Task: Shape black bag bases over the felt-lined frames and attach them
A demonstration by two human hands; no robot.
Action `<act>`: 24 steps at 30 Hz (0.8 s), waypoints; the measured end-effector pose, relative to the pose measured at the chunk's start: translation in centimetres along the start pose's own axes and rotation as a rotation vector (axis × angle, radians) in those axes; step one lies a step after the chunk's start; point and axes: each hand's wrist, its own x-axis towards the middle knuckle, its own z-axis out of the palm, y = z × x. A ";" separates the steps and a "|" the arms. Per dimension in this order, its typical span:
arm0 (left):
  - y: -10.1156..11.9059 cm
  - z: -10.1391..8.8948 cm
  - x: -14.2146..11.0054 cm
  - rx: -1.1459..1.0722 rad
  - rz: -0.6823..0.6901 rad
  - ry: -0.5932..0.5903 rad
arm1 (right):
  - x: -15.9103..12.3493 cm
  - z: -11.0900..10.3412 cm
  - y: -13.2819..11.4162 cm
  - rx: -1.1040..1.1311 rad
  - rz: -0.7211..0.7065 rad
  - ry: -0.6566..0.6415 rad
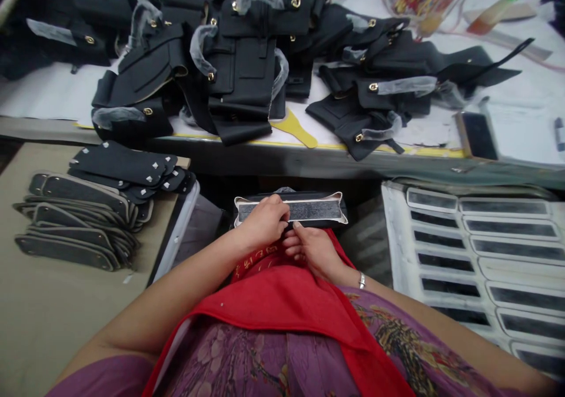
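In my lap is a black bag, its narrow side facing up. A pale rim edges that side, flaring at the corners around a long dark grey panel. My left hand lies across the panel's left half, fingers bent and pinched at the near rim. Just to its right, my right hand grips the same near edge with the thumb on top and the fingers curled below. What lies between the fingertips is too small to make out. Red apron cloth covers my lap under the hands.
Black bags with plastic-wrapped handles crowd the bench ahead, beside a yellow tool and a phone. At left, stacked black pieces lie on a board. At right, a light tray carries rows of pale-edged dark strips.
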 end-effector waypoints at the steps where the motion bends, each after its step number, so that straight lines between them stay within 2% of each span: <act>1: -0.2 -0.1 -0.2 0.018 -0.008 0.002 | -0.1 0.3 0.0 -0.001 0.001 0.000; 8: -3.0 -1.9 -2.7 0.232 -0.112 0.011 | -0.1 2.5 0.0 -0.030 0.048 -0.011; 13: -4.2 -2.7 -4.4 0.228 0.005 -0.011 | 0.2 4.0 0.2 -0.041 0.079 -0.029; 19: -4.3 -2.0 -4.3 0.297 -0.016 0.019 | 0.5 5.8 0.3 -0.063 0.102 -0.066; 24: -5.7 -2.2 -3.8 0.263 0.020 0.020 | 0.7 6.7 0.6 -0.071 0.126 -0.117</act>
